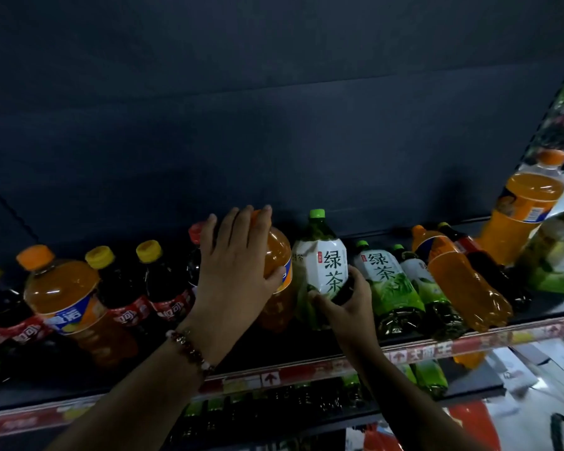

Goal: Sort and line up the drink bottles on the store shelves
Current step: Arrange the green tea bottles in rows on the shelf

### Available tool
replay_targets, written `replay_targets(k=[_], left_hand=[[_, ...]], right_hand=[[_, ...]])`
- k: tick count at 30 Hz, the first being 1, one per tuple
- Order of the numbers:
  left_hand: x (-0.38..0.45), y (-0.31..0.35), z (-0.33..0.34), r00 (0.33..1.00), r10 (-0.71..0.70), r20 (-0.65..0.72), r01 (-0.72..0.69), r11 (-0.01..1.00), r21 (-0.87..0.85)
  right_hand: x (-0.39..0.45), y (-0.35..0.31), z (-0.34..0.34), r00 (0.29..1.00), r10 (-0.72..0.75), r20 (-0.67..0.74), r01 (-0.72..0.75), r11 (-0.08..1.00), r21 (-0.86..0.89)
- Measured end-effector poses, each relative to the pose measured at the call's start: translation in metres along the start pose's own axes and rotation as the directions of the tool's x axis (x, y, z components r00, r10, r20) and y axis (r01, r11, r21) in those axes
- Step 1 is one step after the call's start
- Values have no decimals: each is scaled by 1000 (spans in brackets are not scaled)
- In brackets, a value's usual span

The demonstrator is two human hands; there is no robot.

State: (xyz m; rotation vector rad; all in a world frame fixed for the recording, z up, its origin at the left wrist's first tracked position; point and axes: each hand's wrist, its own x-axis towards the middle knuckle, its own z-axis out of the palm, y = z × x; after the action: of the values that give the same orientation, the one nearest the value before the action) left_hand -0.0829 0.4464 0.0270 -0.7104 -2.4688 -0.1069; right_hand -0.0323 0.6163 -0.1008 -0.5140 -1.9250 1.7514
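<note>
Hands (238, 265) grip bottles (323, 265) (label "绿茶").

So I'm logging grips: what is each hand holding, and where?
Left hand holds the orange soda bottle at its shoulder and cap. Right hand grips the green tea bottle low on its body.
</note>
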Motion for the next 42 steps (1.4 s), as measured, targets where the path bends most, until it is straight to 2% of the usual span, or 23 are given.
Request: replay_targets(k=[5,10,15,19,22,26,28,29,31,33,35,37,40,42], left_hand=[[-2,0,2,1000,-7,-2,7,1000,-2],[-1,-2,2,1000,-8,12,8,1000,-14],[-2,1,0,999,-8,34,9,1000,-17],[-3,1,-1,999,-8,37,8,1000,-3],[-7,3,-2,1000,-16,9,16,1000,-4],[-23,27,-6,988,69,-141,-95,977,-189],[-28,49,-5,983,130,-127,-161,950,-269],[-29,60,-2,985,155,-78,-170,945,-277],[-24,80,10,985,171,31,-157,951,-268],[-16,93,23,979,140,146,-98,961,-260],[-9,99,32,973,111,202,-67,975,-212],[-7,99,38,976,99,195,-62,980,-189],[-6,93,44,981,104,163,-72,980,-188],[-6,92,46,982,119,148,-91,979,-183]], right_hand=[[-6,4,-6,988,-55,144,66,995,-70],[-29,22,-8,993,-120,20,121,952,-282],[-33,20,4,987,-152,-47,129,937,-325],[-31,15,5,990,-139,-32,119,929,-351],[-37,4,1,993,-116,16,111,888,-446],[-37,-24,-29,983,-153,100,182,782,-596],[-27,-40,-55,981,-159,107,189,710,-678],[-18,-47,-68,988,-121,97,153,667,-730],[7,-55,-86,997,57,48,6,583,-812],[31,-54,-90,969,247,13,-116,499,-859],[46,-46,-86,937,349,0,-170,458,-873],[52,-37,-83,922,386,-11,-208,471,-857],[54,-33,-82,928,371,20,-142,402,-904],[57,-31,-82,940,340,14,-141,424,-895]])
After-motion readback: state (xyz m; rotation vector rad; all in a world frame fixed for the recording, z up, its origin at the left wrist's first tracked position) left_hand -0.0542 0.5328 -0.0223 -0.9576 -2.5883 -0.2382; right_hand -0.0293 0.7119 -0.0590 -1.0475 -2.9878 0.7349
